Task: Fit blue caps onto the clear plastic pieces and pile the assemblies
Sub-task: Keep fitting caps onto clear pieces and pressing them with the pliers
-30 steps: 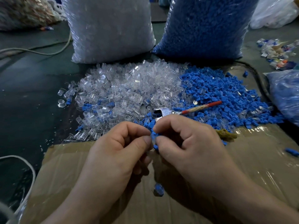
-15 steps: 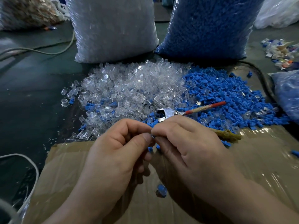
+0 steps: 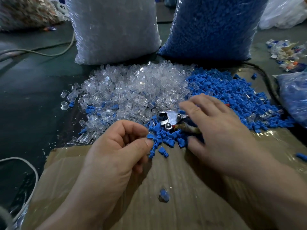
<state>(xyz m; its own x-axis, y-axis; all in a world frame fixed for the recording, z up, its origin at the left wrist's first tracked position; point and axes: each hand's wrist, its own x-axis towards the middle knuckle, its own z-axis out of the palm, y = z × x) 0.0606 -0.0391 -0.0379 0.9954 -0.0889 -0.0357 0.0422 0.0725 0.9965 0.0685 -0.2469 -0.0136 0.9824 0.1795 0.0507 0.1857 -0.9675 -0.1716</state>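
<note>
Saw clear bag (image 3: 114, 29) and blue bag (image 3: 212, 25) behind, heap of clear pieces (image 3: 132, 90) beside heap of blue caps (image 3: 232, 92). Held hands apart: left hand (image 3: 116, 151) pinched one blue cap (image 3: 150, 136), right hand (image 3: 221, 133) spread over the caps. Spotted one capped piece (image 3: 164, 195) on cardboard (image 3: 191, 205).

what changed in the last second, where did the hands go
The right hand let go of the shared pinch and reached forward, fingers spread, over the pliers and the blue cap pile. The left hand stayed put, still pinching a blue cap. The finished assembly on the cardboard and the clear pieces pile are unchanged.
</note>
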